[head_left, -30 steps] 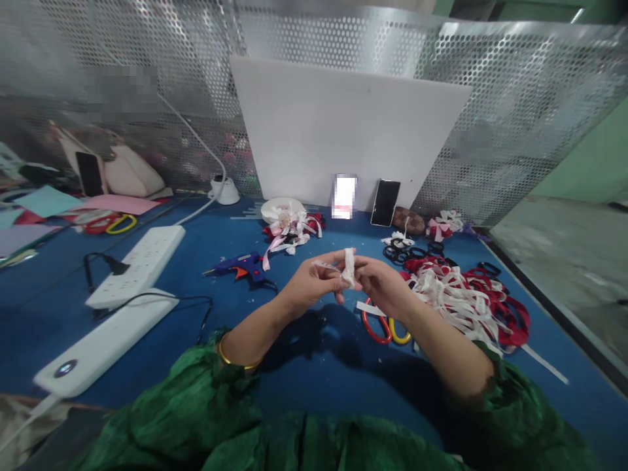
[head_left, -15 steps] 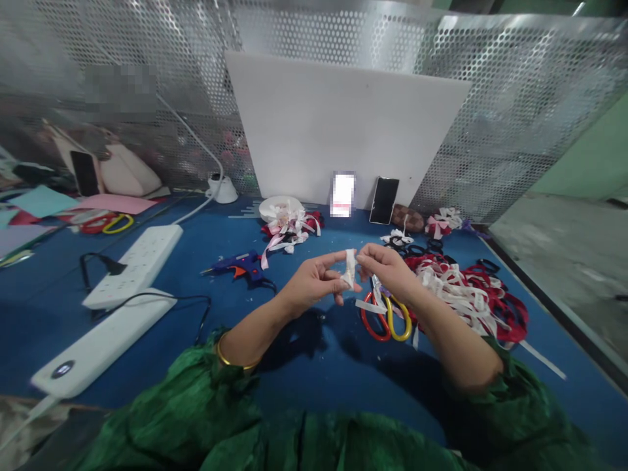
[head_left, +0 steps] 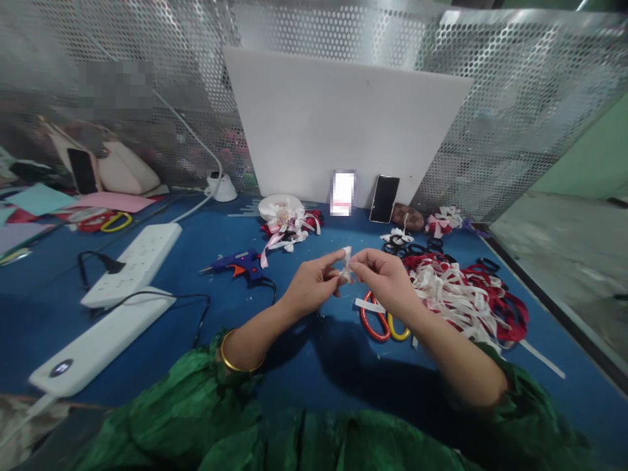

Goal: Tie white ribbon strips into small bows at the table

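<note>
A short white ribbon (head_left: pixel 347 256) is stretched over the fingers of my left hand (head_left: pixel 313 282), running between the index fingertip and the thumb. My right hand (head_left: pixel 385 278) is closed in a pinch at the ribbon's middle, from the right side. The fingertips of both hands meet there, so the exact grip is partly hidden. Under my right hand lie scissors with a red handle loop (head_left: pixel 375 322) and a yellow one, their blades covered. A cut strip of white ribbon (head_left: pixel 369 305) rests across the red loop. The blue glue gun (head_left: pixel 240 263) lies left of my hands.
Red and white ribbons (head_left: pixel 456 294) are heaped at right, with black hair ties (head_left: pixel 416 249) behind. Ribbon bows (head_left: pixel 289 226) lie by a white bowl (head_left: pixel 275 205). Two phones lean on a white board (head_left: pixel 348 118). A power strip (head_left: pixel 137 261) and cables occupy the left.
My right hand has moved slightly left and down onto the ribbon, which now looks gathered in the middle instead of flat. It covers more of the scissors.
</note>
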Demonstrator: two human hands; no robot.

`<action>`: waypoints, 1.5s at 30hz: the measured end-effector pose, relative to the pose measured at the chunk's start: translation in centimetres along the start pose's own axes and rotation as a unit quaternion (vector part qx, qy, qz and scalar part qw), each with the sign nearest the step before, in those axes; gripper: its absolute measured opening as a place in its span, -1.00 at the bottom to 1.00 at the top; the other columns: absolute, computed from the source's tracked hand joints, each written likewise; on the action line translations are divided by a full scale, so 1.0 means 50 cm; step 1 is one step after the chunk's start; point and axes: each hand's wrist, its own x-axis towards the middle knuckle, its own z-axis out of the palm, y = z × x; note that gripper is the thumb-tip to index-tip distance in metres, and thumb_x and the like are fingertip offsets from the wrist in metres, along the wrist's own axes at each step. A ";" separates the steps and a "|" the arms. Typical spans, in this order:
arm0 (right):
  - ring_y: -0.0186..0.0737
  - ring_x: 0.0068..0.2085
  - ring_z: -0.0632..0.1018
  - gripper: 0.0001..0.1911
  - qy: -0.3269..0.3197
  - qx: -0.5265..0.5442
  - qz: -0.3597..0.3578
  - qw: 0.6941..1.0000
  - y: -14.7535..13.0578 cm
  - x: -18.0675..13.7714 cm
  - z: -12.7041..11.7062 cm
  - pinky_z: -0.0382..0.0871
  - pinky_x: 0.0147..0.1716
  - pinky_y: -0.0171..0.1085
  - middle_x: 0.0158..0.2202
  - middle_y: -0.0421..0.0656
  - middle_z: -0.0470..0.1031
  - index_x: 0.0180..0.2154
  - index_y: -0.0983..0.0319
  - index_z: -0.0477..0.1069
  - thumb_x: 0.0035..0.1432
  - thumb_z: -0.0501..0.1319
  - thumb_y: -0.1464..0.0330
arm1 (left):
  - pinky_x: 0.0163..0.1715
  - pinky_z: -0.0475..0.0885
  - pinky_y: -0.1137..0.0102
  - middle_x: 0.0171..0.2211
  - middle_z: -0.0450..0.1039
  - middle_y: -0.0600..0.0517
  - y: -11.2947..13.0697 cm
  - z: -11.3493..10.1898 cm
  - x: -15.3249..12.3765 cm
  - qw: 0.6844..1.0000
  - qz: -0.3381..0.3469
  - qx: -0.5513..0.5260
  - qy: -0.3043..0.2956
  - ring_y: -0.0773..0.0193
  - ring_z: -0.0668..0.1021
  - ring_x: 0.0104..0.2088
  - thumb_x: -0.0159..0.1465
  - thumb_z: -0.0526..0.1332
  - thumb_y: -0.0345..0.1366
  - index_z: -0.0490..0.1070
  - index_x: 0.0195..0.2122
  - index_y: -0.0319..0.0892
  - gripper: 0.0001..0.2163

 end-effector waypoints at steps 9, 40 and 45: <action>-0.33 -0.48 0.37 -0.80 -0.058 -0.349 -0.139 0.925 0.000 -0.016 0.006 0.03 -0.52 -0.33 -0.48 -0.21 0.40 -0.38 0.20 0.41 0.21 0.04 0.34 | -0.50 0.41 0.46 -0.44 0.46 0.07 0.001 0.010 -0.006 0.999 -0.007 -0.034 -0.002 0.42 0.43 -0.57 0.03 0.16 -0.47 0.31 0.11 -0.25 -0.46; -0.38 -0.52 0.39 -0.73 -0.007 0.143 0.015 0.990 0.052 0.023 0.005 0.29 -0.39 -0.32 -0.58 -0.32 0.37 -0.20 0.22 0.33 0.03 0.27 0.32 | -0.58 0.36 0.52 -0.42 0.55 -0.01 0.024 -0.005 -0.001 0.969 -0.064 -0.234 -0.042 0.50 0.39 -0.66 0.08 0.31 -0.32 0.23 0.17 -0.19 -0.40; -0.31 -0.39 0.45 -0.83 -0.138 0.107 0.044 0.984 0.043 0.036 -0.035 0.29 -0.29 -0.27 -0.45 -0.20 0.48 -0.31 0.27 0.47 0.02 0.26 0.31 | -0.58 0.35 0.52 -0.37 0.58 -0.05 0.026 -0.010 -0.001 0.967 -0.072 -0.239 -0.056 0.49 0.38 -0.66 0.08 0.31 -0.32 0.16 0.21 -0.17 -0.36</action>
